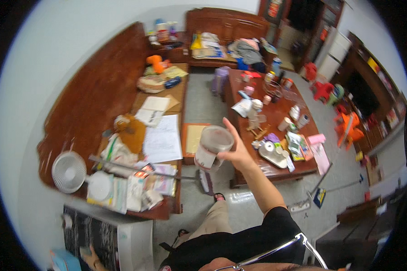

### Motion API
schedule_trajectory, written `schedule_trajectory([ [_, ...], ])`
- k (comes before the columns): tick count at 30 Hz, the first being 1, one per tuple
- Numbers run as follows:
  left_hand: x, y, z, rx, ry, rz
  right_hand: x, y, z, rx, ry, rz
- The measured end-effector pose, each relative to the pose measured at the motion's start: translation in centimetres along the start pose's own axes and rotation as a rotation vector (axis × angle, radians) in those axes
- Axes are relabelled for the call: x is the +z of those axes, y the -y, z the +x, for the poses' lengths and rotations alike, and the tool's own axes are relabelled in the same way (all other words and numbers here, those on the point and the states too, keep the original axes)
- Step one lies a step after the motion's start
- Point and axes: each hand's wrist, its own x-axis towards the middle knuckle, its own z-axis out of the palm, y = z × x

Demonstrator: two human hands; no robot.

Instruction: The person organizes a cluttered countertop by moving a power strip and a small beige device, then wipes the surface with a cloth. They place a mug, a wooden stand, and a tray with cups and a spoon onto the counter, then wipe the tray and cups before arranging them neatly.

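Observation:
My right hand is wrapped around the side of a clear lidded jar with a pale label. It holds the jar up in the air, between the wooden bench and the low table. At the lower left, my left hand is over the dark, white-streaked top of a grey-sided cabinet. A small grey-green thing, perhaps a cloth, is at its fingers; blur hides whether they grip it. A light-blue box stands beside that hand, and a white roll is at the cabinet top's far corner.
A wooden bench on the left bears papers, a white fan and a plush toy. Bottles and a tray crowd the low wooden table. Mops lie on the floor at right, near orange stools.

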Motion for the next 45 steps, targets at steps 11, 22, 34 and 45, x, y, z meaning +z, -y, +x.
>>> schedule_trajectory([
  [11, -0.9, 6.7, 0.2, 0.092, 0.039, -0.751, 27.3, -4.0, -7.4, -0.445, 0.621, -0.429],
  [22, -25.1, -5.9, -18.2, 1.022, 0.244, -1.234, 37.1, -9.6, -13.4, -0.305, 0.791, -0.62],
  [34, -20.9, -13.4, -17.6, 0.668, 0.875, -1.351, 32.1, -10.1, -11.4, -0.139, 0.732, -0.514],
  [45, -24.3, -14.6, -20.1, 1.161, 0.38, -1.116, 29.7, -10.7, -8.4, 0.184, 0.809, -0.152],
])
